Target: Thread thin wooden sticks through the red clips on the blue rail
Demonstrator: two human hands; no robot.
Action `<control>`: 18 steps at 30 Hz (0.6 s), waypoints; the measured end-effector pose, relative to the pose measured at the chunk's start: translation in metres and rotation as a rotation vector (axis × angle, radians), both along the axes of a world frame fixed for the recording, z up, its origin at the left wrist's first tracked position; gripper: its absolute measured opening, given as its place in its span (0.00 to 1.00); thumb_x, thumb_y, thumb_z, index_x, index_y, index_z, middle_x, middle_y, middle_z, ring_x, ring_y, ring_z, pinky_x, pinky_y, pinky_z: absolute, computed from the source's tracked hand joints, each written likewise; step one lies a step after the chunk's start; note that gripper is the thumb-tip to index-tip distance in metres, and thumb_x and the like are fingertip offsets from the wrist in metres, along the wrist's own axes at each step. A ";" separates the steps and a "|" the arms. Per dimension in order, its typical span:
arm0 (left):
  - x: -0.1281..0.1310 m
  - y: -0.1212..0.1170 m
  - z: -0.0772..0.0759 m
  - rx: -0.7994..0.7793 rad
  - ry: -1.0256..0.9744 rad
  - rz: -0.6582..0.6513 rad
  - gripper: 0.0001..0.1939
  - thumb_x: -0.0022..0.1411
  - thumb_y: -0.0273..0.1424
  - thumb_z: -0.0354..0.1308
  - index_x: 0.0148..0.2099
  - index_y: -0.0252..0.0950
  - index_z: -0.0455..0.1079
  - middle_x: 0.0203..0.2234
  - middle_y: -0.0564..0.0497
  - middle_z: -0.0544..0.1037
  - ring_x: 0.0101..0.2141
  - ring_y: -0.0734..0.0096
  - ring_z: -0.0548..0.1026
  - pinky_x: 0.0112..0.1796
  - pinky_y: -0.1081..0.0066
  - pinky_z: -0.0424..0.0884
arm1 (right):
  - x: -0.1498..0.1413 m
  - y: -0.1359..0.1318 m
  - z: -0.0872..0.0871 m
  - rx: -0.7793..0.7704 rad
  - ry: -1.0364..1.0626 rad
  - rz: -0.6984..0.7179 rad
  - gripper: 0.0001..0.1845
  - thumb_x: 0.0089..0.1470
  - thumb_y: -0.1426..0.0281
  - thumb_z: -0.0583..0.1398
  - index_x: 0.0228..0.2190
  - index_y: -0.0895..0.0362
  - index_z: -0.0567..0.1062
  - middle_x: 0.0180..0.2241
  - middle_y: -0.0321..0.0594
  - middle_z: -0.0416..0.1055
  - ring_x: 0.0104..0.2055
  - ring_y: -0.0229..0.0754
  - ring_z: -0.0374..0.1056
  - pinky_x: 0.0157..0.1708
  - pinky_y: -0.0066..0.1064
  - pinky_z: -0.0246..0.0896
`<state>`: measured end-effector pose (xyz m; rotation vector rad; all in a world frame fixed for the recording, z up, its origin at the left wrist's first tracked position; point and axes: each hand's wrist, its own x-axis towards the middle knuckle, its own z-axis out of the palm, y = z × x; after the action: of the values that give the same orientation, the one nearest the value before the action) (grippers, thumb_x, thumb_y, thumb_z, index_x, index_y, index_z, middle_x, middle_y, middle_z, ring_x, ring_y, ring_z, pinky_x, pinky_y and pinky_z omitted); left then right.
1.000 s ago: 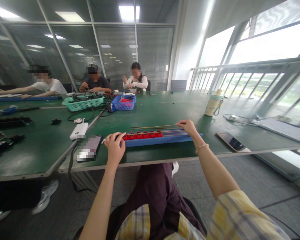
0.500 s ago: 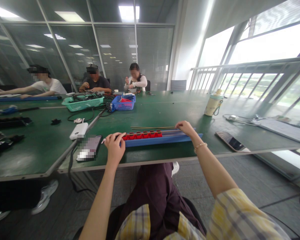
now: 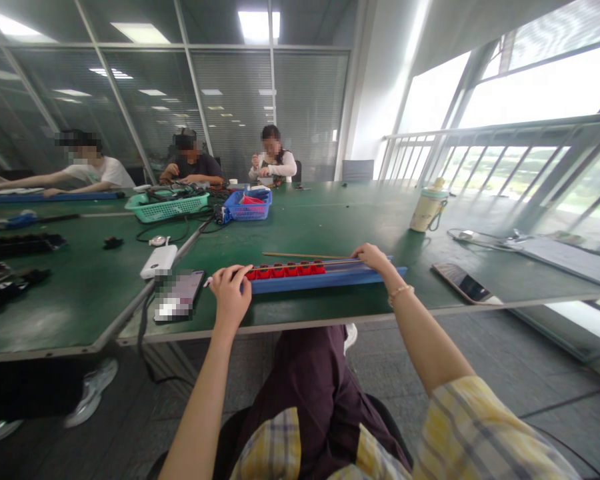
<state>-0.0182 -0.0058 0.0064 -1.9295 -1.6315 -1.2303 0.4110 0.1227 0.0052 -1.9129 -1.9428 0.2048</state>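
Note:
A long blue trough (image 3: 320, 283) lies along the table's near side, with a row of several red cups (image 3: 292, 270) in its left part. One thin wooden stick (image 3: 340, 262) runs over the cups between my two hands. My left hand (image 3: 229, 288) is closed at the trough's left end, its fingertips on the stick. My right hand (image 3: 373, 257) curls over the trough's far edge near its right end, fingers closed on the stick's other end; its fingertips are partly hidden. Behind the trough lies a second thin stick (image 3: 300, 255), its right end reaching my right hand.
Left of the trough are a phone (image 3: 181, 293) and a white power bank (image 3: 159, 261). A second phone (image 3: 463, 283) and a bottle (image 3: 427, 210) stand to the right. Farther back are a green basket (image 3: 170, 209) and a blue basket (image 3: 248, 209). Several people sit across the table.
My right hand has shifted very slightly and its fingers sit lower at the trough. The two sticks behind the trough now look like one. My left hand stays in place.

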 end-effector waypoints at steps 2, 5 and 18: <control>0.000 0.000 0.000 0.002 0.001 0.001 0.17 0.64 0.29 0.50 0.50 0.44 0.77 0.46 0.46 0.76 0.50 0.53 0.64 0.52 0.53 0.60 | 0.000 0.001 0.001 -0.026 -0.015 -0.025 0.18 0.45 0.76 0.57 0.32 0.53 0.85 0.31 0.42 0.80 0.35 0.44 0.72 0.30 0.26 0.61; 0.001 -0.001 0.000 0.002 0.001 0.003 0.17 0.65 0.29 0.50 0.50 0.44 0.77 0.46 0.46 0.76 0.50 0.53 0.64 0.51 0.54 0.60 | -0.001 0.000 0.004 -0.057 -0.026 -0.043 0.17 0.45 0.75 0.58 0.33 0.52 0.85 0.31 0.43 0.80 0.34 0.45 0.72 0.29 0.27 0.60; 0.000 0.001 -0.002 0.004 0.002 0.003 0.17 0.65 0.29 0.50 0.50 0.44 0.76 0.46 0.46 0.76 0.50 0.54 0.64 0.52 0.54 0.59 | -0.001 -0.004 0.005 -0.046 -0.036 -0.025 0.15 0.46 0.76 0.59 0.30 0.51 0.85 0.30 0.39 0.80 0.33 0.43 0.72 0.30 0.26 0.59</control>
<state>-0.0180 -0.0047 0.0045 -1.9245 -1.6297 -1.2286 0.4097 0.1190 0.0104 -1.9819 -1.9527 0.2118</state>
